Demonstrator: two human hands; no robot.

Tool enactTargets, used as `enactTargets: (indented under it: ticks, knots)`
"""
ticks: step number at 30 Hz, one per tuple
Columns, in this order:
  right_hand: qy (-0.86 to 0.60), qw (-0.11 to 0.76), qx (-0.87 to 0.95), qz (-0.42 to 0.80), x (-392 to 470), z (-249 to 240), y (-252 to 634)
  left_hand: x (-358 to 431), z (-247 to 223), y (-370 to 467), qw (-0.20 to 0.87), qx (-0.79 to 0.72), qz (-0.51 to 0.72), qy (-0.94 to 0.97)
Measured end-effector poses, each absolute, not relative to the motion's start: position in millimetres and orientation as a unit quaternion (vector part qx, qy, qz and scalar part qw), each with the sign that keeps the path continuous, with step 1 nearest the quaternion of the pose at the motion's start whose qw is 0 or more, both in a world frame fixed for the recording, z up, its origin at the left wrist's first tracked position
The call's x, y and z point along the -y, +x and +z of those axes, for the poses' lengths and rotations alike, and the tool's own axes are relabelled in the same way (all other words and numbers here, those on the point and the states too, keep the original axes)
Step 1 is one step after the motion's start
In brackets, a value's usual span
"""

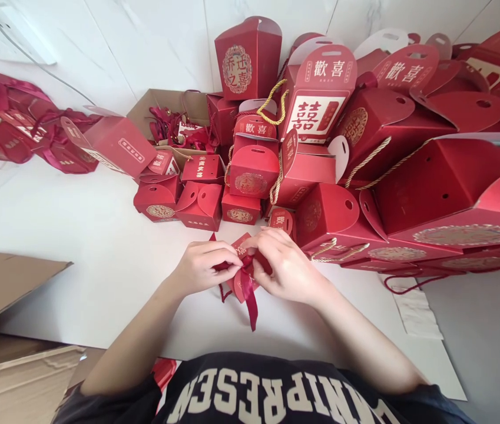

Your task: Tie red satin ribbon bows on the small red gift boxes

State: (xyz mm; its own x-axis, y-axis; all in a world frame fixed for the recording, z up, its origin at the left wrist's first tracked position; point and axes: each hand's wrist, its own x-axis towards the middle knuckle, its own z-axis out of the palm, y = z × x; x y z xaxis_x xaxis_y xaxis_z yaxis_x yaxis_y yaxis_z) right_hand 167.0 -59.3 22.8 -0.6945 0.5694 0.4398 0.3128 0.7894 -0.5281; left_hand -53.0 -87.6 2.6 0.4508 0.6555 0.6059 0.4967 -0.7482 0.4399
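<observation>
A small red gift box (237, 287) sits on the white table near its front edge, partly covered by my hands. Dark red satin ribbon (250, 294) crosses its top, and one tail hangs down toward me. My left hand (209, 265) comes in from the left, thumb and fingertips pinched on the ribbon at the knot. From the right, my right hand (282, 262) curls over the box with its fingertips closed on the ribbon on the other side of the knot. A dark cord loop (225, 294) shows at the box's left side.
Red gift boxes (430, 171) of several sizes pile up at the back and right, some with gold rope handles. A cardboard carton (143, 109) holds ribbons at the back. Ribboned boxes (15, 126) lie at left, cardboard flaps (6, 282) at front left, and white tissue (417, 312) at right.
</observation>
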Motion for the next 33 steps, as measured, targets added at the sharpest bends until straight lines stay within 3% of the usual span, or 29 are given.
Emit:
enactTargets:
  ticks: [3,8,12,15,23,25,30,33]
  knots:
    - [-0.228,0.276,0.902,0.241,59,23,167,88,3,-53,0.107,-0.341,0.399,0.845]
    - [-0.248,0.335,0.883,0.215,59,21,169,88,3,-53,0.108,-0.350,0.399,0.840]
    - [-0.246,0.292,0.892,0.243,60,22,167,88,3,-53,0.111,-0.347,0.400,0.841]
    - [-0.234,0.310,0.888,0.247,61,17,163,89,4,-53,0.125,-0.342,0.396,0.843]
    - [-0.298,0.385,0.872,-0.048,71,5,167,93,18,-56,0.185,-0.308,0.366,0.859]
    - [-0.309,0.408,0.859,-0.016,77,9,172,96,21,-55,0.190,-0.299,0.364,0.862]
    - [-0.294,0.424,0.795,0.319,103,21,180,107,27,-46,0.178,-0.268,0.333,0.887]
    - [-0.345,0.463,0.777,0.251,114,19,192,113,30,-41,0.175,-0.249,0.336,0.891]
